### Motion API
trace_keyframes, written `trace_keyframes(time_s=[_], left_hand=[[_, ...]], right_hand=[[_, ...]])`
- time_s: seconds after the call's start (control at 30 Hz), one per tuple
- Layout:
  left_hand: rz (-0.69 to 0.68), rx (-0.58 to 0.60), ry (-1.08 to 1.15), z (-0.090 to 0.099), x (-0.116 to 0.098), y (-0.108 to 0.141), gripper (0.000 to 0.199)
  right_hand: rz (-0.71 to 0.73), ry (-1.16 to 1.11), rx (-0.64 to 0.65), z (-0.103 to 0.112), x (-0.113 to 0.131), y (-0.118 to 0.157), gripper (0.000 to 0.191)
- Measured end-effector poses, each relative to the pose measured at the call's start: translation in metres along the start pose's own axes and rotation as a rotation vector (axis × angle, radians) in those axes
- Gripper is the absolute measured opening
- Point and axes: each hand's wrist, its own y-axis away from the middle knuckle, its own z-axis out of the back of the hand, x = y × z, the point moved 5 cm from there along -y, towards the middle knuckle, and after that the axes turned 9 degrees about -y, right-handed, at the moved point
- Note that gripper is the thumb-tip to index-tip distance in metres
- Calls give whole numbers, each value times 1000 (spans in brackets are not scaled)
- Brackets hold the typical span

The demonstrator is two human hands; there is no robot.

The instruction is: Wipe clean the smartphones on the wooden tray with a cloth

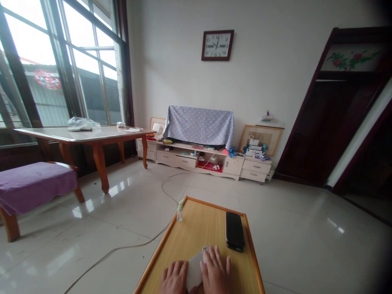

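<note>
On the small wooden table point(205, 228) in front of me lies a white sheet, perhaps paper or tissue point(193, 267). My left hand point(174, 278) rests at its left edge, fingers side by side and lying flat. Over the sheet's right side, my right hand point(216, 269) is stretched out with its fingers apart. A bunched or folded white bit shows under the right fingertips. Just beyond that hand is a black phone-like object point(234, 230). A small clear bottle with a pale green top point(179, 213) stands at the table's far left edge.
A cable point(131, 246) trails over the tiled floor left of the table. Farther left are a larger table point(92, 134) and a seat with a purple cover point(36, 181). A low white cabinet point(176, 160) stands along the wall, with a cloth-covered object point(200, 124) on top.
</note>
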Motion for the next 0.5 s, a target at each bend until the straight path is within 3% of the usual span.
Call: trace_keyframes(time_s=[0.23,0.5], left_hand=[[-84,-116,-18,26,21,-18,64],[-126,-118,-40,29,37,-27,78]], right_hand=[[-46,-16,87,11,24,-13,53],[-55,24,25,-4,11,-20,49]])
